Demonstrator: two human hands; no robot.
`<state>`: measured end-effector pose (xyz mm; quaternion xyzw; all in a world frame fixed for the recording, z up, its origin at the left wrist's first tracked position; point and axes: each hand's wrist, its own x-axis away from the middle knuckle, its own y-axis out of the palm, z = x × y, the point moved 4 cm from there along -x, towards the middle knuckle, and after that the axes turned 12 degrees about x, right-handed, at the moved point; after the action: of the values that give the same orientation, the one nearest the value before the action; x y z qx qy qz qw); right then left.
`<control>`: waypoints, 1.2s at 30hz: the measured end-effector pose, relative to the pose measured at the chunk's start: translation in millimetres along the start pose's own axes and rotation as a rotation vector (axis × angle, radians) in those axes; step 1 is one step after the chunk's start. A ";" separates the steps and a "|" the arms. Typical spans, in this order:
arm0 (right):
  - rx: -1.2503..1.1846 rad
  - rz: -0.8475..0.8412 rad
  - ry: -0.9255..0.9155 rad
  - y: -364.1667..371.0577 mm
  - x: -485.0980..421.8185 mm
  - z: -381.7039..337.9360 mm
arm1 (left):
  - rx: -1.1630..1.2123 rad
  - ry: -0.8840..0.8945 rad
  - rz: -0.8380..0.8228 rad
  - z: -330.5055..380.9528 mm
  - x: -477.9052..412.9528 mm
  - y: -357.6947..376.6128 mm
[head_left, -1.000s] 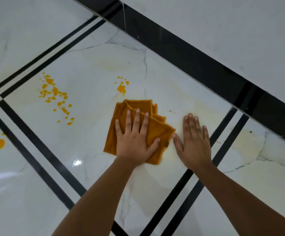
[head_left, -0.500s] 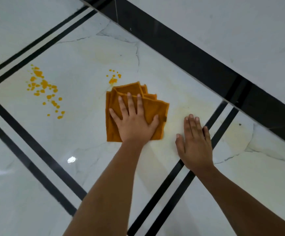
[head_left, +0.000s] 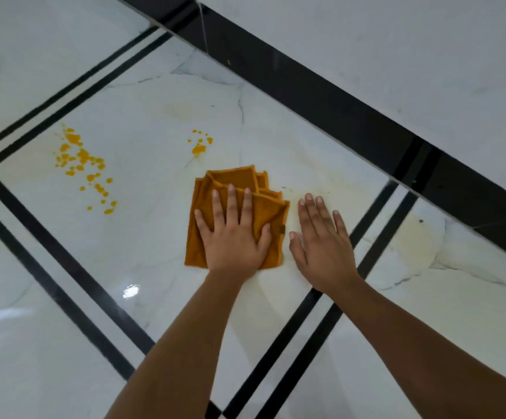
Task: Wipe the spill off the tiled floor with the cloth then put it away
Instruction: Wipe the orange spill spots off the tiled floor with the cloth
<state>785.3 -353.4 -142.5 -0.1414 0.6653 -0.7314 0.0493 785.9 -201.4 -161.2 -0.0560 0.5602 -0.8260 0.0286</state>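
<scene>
The left hand lies flat and spread, pressing the folded orange cloth onto the marble-look floor tile, likely to drag it across the spill. The right hand, open and empty, braces on bare tile just beside. Orange droplets sit just beyond the cloth; a larger spatter lies further left. No place for putting the cloth away is in view.

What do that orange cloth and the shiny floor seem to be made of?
Cloth: looks like soft woven or microfibre fabric, matte, with stitched edges and layered folds under the left hand; the exact fibre is unclear.
Floor: seems to be glazed ceramic or polished marble-look tile, since it shows grey veins, black inlaid strips and a bright glare spot. Real stone or print, I cannot tell.
</scene>
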 end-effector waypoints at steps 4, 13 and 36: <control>-0.028 0.047 -0.095 -7.1 -34.1 -31.2 | 0.017 -0.070 0.054 -34.0 -28.2 -15.3; -0.117 0.057 -0.020 4.9 -62.7 -53.0 | 0.009 -0.155 0.023 -60.9 -91.3 -32.1; -0.078 0.080 -0.007 6.6 -62.3 -54.4 | -0.043 0.059 -0.055 -71.8 -96.6 -34.7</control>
<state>829.2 -285.7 -161.9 -0.1193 0.6983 -0.7018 0.0752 873.3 -111.7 -161.1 -0.0477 0.5767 -0.8155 -0.0116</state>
